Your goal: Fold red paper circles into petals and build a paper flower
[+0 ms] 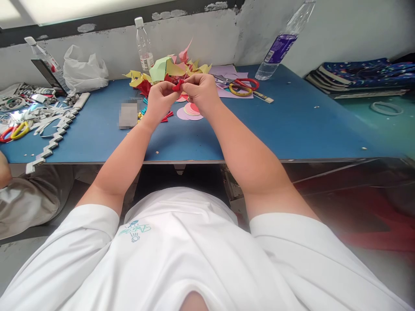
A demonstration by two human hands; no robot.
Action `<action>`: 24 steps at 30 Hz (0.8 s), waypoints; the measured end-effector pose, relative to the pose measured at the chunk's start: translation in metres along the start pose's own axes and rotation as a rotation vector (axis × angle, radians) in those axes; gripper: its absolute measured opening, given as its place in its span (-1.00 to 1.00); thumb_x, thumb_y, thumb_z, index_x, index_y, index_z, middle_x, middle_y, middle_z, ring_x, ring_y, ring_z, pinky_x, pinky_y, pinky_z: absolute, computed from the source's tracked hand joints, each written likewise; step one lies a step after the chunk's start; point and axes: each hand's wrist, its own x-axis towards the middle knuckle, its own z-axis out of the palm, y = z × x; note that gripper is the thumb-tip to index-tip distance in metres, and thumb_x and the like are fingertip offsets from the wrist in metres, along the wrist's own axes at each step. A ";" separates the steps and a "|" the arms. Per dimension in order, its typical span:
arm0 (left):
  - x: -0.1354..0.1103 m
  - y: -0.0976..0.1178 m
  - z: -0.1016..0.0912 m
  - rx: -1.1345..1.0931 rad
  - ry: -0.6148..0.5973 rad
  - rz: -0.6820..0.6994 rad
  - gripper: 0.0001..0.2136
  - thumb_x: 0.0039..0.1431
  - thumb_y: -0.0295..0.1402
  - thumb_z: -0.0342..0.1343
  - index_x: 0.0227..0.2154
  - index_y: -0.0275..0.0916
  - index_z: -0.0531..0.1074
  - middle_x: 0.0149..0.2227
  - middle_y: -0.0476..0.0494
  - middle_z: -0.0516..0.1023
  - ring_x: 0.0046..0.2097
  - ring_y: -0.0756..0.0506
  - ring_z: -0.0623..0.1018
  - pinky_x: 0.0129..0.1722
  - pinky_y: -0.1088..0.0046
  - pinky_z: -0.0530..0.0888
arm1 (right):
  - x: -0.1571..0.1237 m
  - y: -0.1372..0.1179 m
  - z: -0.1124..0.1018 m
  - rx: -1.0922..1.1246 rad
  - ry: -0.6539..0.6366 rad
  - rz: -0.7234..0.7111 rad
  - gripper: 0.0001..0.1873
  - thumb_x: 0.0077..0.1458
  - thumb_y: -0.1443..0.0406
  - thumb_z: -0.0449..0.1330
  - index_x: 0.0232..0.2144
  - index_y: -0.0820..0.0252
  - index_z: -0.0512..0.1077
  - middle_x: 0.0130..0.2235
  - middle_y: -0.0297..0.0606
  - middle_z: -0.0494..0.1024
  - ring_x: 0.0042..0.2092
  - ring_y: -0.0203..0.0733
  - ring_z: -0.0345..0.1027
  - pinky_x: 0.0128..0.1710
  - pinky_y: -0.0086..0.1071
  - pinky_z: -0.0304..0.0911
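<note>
Above the blue table (292, 129), both bare forearms reach forward from white short sleeves and converge, the elbows spread wide and the wrists lifted clear of the tabletop. The left hand (160, 100) is curled, its fingertips pinched on the left end of a small red paper piece (178, 85); the right hand (201, 93) is likewise curled, thumb and forefinger nipping the same piece from the other side, so the two hands meet around it with knuckles nearly touching. The red paper piece sits between the fingertips, held in the air just in front of a heap of coloured folded papers (168, 69). Below the hands lie pink paper circles (190, 112) on the table. Scissors (241, 85) with red and yellow handles rest to the right on lilac sheets, and a clear bottle (143, 43) stands behind the heap.
</note>
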 end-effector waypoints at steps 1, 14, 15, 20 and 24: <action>0.000 0.000 0.000 0.005 0.000 0.004 -0.69 0.24 -0.39 0.67 -0.37 -0.12 0.59 -0.37 -0.01 0.57 -0.15 -0.18 0.73 0.03 0.24 0.72 | 0.001 0.001 0.000 0.010 -0.005 -0.006 -0.50 0.02 0.02 0.78 -0.48 -0.10 0.52 -0.39 -0.32 0.50 -0.27 -0.01 0.32 -0.30 -0.09 0.32; 0.003 -0.002 -0.003 0.149 0.008 0.081 -0.75 0.27 -0.53 0.56 -0.39 -0.12 0.64 -0.38 -0.02 0.60 -0.24 -0.17 0.69 -0.09 0.23 0.64 | 0.006 0.008 -0.004 0.056 -0.092 -0.038 -0.68 0.14 0.07 0.66 -0.35 -0.03 0.61 -0.35 -0.41 0.49 -0.34 -0.17 0.17 -0.29 -0.16 0.26; 0.004 -0.003 -0.003 0.163 0.009 0.090 -0.75 0.26 -0.52 0.56 -0.39 -0.11 0.63 -0.37 -0.02 0.61 -0.23 -0.18 0.69 -0.10 0.23 0.64 | 0.006 0.009 -0.004 0.055 -0.098 -0.036 -0.70 0.16 0.07 0.65 -0.35 -0.05 0.61 -0.34 -0.39 0.50 -0.35 -0.15 0.18 -0.30 -0.15 0.25; 0.006 -0.008 -0.004 0.184 -0.006 0.116 -0.74 0.30 -0.41 0.59 -0.32 -0.08 0.57 -0.32 -0.05 0.69 -0.16 -0.22 0.76 -0.08 0.21 0.69 | 0.006 0.010 0.005 0.007 0.015 -0.026 -0.64 0.29 0.20 0.62 -0.37 -0.03 0.50 -0.37 -0.47 0.41 -0.30 -0.18 0.20 -0.21 -0.21 0.36; 0.006 -0.007 -0.003 0.170 -0.038 0.121 -0.74 0.37 -0.24 0.60 -0.19 -0.06 0.59 -0.27 -0.07 0.74 -0.07 -0.26 0.82 -0.01 0.17 0.74 | 0.001 0.002 0.006 -0.001 0.023 -0.041 -0.63 0.20 0.12 0.66 -0.40 -0.08 0.53 -0.38 -0.45 0.43 -0.26 -0.14 0.26 -0.11 -0.15 0.45</action>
